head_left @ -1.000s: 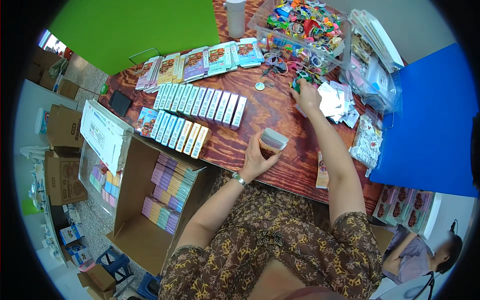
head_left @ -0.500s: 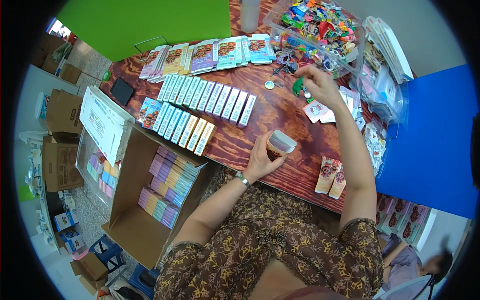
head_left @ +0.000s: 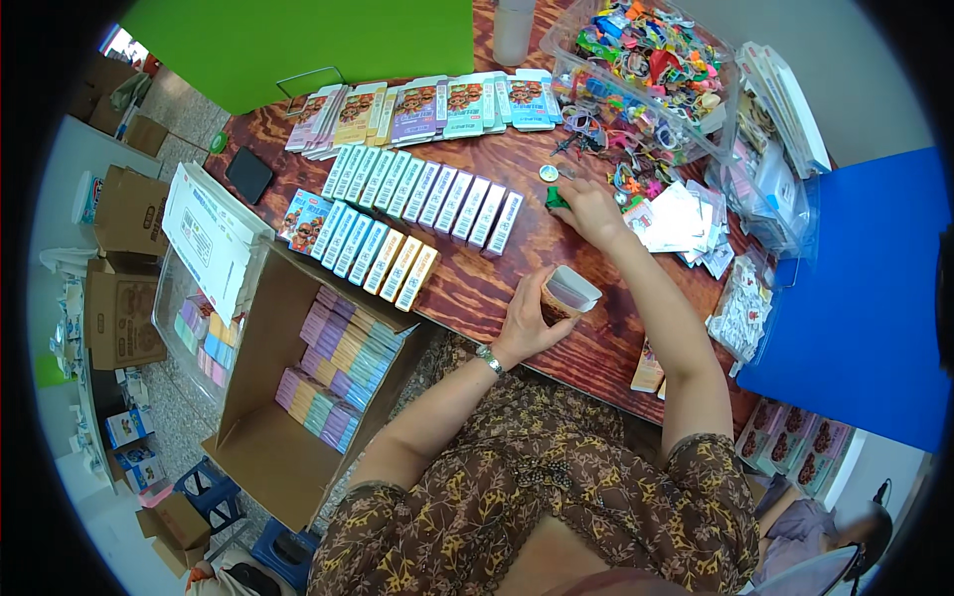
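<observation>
My left hand [head_left: 528,320] holds a small open carton [head_left: 567,294] upright on the wooden table [head_left: 477,288], its white flap lifted. My right hand [head_left: 586,211] reaches further back and closes on a small green toy [head_left: 555,199] lying on the table. Just beyond that hand sit a round coin-like piece [head_left: 549,172] and several small colourful toys [head_left: 636,169]. Two rows of closed narrow cartons [head_left: 427,194] lie side by side to the left of both hands.
A clear bin of colourful toys [head_left: 646,50] stands at the back right, with white leaflets [head_left: 686,219] beside it. Flat printed cartons [head_left: 437,104] line the back. An open cardboard box [head_left: 298,387] with stacked cartons sits at the left table edge. A blue board [head_left: 865,298] lies right.
My right hand has come from the toy bin's front down toward the table middle with the green toy. The left hand and its carton have stayed put. The camera tilted slightly.
</observation>
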